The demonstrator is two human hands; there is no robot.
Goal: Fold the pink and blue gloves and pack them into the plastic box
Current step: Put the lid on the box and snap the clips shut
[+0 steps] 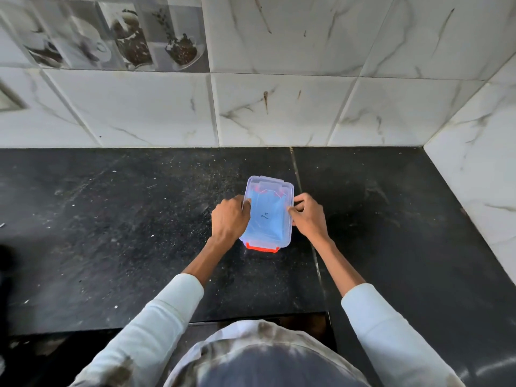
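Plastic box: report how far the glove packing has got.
Done: blue glove material shows through the clear lid of the plastic box, with a bit of pink at the far end. In hand: the left hand and right hand grip the lid's long edges. Left: seating the lid; whether the orange clip at the near end is latched cannot be told.

The plastic box [266, 213] sits between the left hand [230, 219] and right hand [308, 216], blocking inward passage. Outward of each hand the black counter [111, 219] lies bare. Beyond the fingertips the tiled wall [279, 113] rises, and another wall [480, 191] stands well right of the right hand.
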